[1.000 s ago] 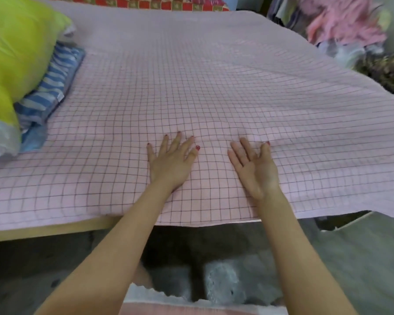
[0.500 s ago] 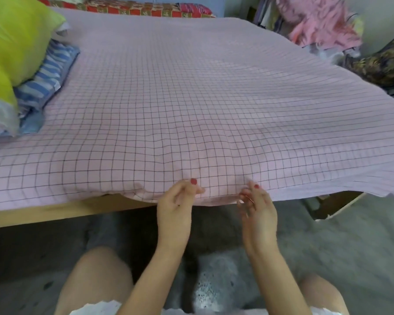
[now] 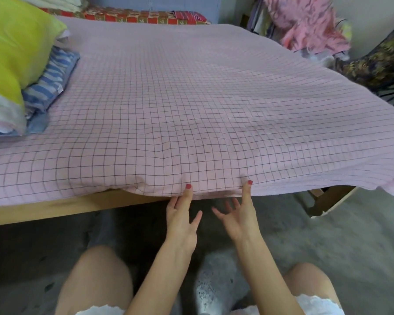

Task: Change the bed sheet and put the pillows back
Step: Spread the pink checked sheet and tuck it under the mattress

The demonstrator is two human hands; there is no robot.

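Observation:
A pink sheet point(image 3: 191, 98) with a thin dark grid covers the bed, and its near edge hangs slightly over the wooden bed frame point(image 3: 55, 208). My left hand point(image 3: 181, 217) and my right hand point(image 3: 239, 215) are at that near edge, side by side. Each hand has one finger with a red nail raised against the hem, while the other fingers are spread and free below it. A yellow-green pillow point(image 3: 14, 53) lies at the left on top of a blue striped pillow or folded cloth point(image 3: 52, 83).
A red patterned cloth point(image 3: 134, 18) shows along the bed's far side. Pink clothes point(image 3: 309, 23) and a dark floral item point(image 3: 378, 62) are piled at the right. The grey floor, my knees and a grey speckled foot covering point(image 3: 216, 283) are below.
My hands slid from lying flat on the sheet back to its near edge and pinched it. Now the fingers have spread open, with only one finger of each hand on the hem.

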